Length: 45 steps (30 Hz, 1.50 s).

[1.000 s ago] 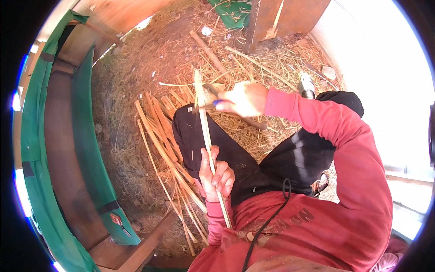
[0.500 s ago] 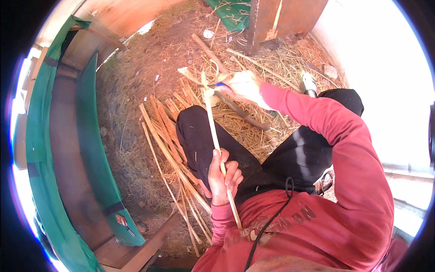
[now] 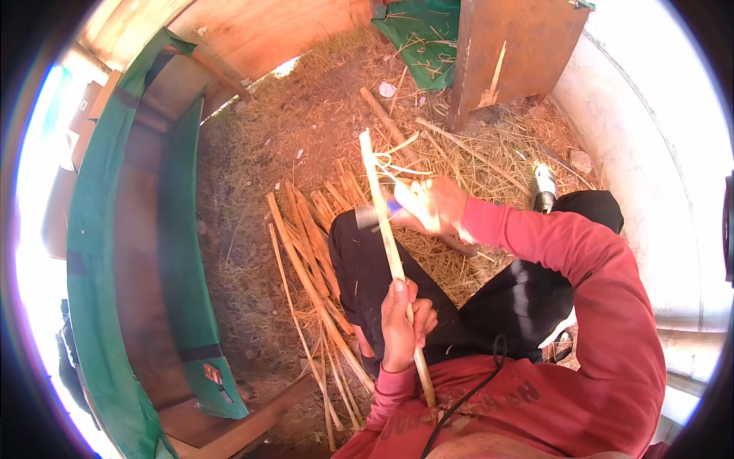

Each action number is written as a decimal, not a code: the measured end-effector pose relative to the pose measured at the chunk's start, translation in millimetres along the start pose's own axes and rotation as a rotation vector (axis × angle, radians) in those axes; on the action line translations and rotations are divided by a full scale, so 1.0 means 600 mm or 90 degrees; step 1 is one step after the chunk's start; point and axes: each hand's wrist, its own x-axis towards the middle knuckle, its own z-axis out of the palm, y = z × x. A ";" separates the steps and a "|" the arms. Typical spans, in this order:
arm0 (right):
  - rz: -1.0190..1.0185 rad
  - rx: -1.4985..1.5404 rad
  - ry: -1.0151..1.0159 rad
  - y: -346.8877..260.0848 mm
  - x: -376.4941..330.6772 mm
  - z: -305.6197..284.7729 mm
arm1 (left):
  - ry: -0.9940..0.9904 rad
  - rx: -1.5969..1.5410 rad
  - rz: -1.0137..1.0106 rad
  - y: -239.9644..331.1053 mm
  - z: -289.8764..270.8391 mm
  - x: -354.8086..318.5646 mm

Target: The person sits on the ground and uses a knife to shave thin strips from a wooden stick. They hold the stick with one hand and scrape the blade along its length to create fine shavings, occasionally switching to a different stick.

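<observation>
A pale, peeled wooden stick slants up from my lap, its lower end against my red top. My left hand is closed around its lower half. In my right hand is a knife with a blue handle; its broad blade, slightly blurred, crosses the stick midway between my left hand and the far tip. Thin curled shavings hang off the stick's upper part, beyond my right hand. My fingers partly hide the knife's handle.
Several split wooden strips lie on the ground left of my knee. A thick branch and straw lie ahead. At left stands a green-covered wooden trough; a wooden board stands at the far right.
My right hand has drawn the knife down the stick toward me, from near the tip to its middle. Curled shavings now stand out from the upper stick. The view has shifted slightly.
</observation>
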 end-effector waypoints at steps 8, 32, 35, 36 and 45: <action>0.094 0.238 0.058 0.066 0.047 -0.010 | 0.006 0.043 0.025 -0.005 0.004 0.017; -0.044 0.116 -0.054 0.006 0.007 -0.017 | 0.036 -0.035 0.075 0.001 0.010 0.004; -0.048 0.196 -0.151 -0.055 -0.019 -0.025 | 0.024 -0.077 0.068 0.014 -0.004 0.001; -0.048 0.171 -0.147 -0.066 -0.025 -0.023 | 0.004 -0.081 0.071 0.013 -0.004 -0.004; -0.072 0.013 -0.040 -0.067 -0.029 0.006 | -0.018 -0.187 0.064 0.004 -0.004 0.000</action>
